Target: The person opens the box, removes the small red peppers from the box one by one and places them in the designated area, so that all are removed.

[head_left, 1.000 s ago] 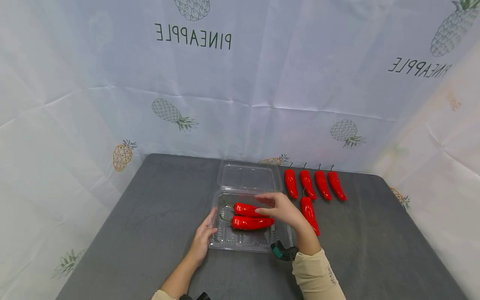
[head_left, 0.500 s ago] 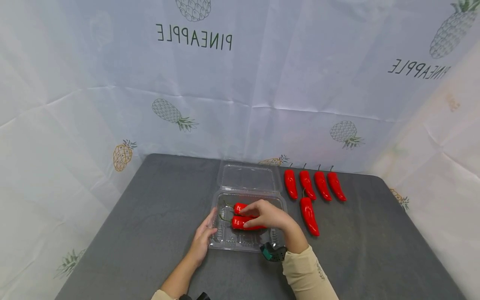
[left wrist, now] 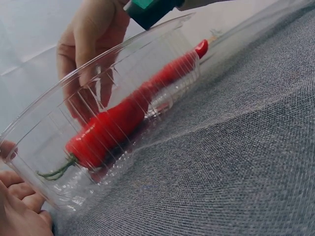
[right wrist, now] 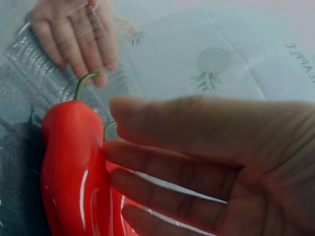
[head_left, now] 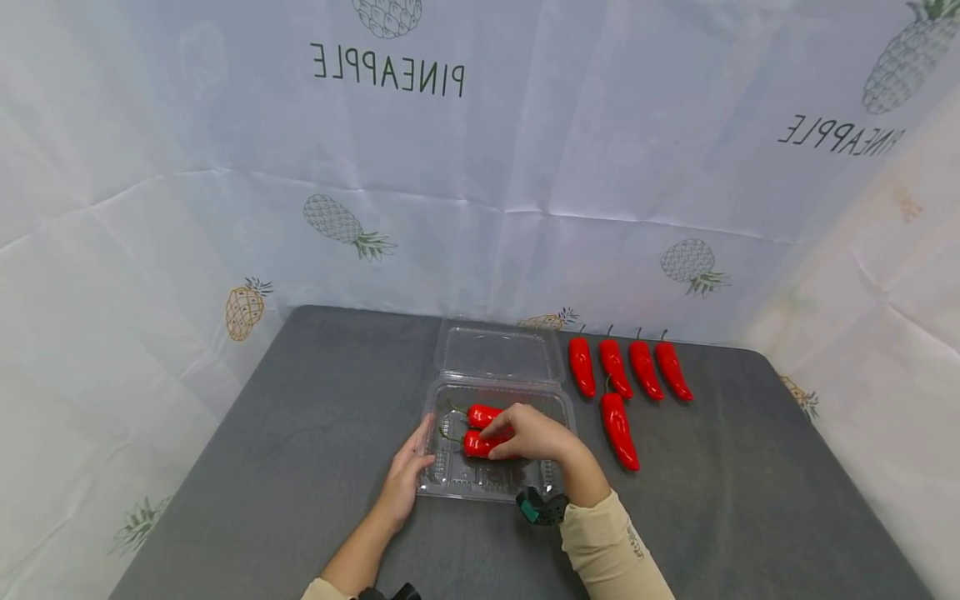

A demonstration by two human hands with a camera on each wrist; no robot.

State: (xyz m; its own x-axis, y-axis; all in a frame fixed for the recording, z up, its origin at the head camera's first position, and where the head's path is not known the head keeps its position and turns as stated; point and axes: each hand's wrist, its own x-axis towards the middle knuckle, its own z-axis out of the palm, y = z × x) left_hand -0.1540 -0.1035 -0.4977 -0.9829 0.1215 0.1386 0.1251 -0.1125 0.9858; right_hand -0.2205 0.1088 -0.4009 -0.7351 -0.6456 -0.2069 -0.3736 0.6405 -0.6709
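Two red peppers lie side by side in an open clear plastic clamshell box (head_left: 480,497), stems to the left. My right hand (head_left: 529,433) is over them; its fingertips touch the side of the nearer pepper (right wrist: 71,157), fingers extended, thumb held apart. Part of the farther pepper (head_left: 481,414) is hidden under that hand. My left hand (head_left: 406,471) rests against the box's left side, thumb at the rim, straight fingers pressed along the outer wall. Through the clear wall, the left wrist view shows the nearer pepper lying lengthwise, with right-hand fingers behind it.
The box's clear lid (head_left: 498,352) lies folded back towards the curtain (head_left: 480,167). On the grey table (head_left: 337,400), several red peppers (head_left: 646,371) stand in a row at the back right, with one more pepper (head_left: 619,432) nearer, right of the box.
My right hand has moved left and nearer from the peppers' tip ends, coming lower over the nearer pepper. The left hand has stayed at the box's side.
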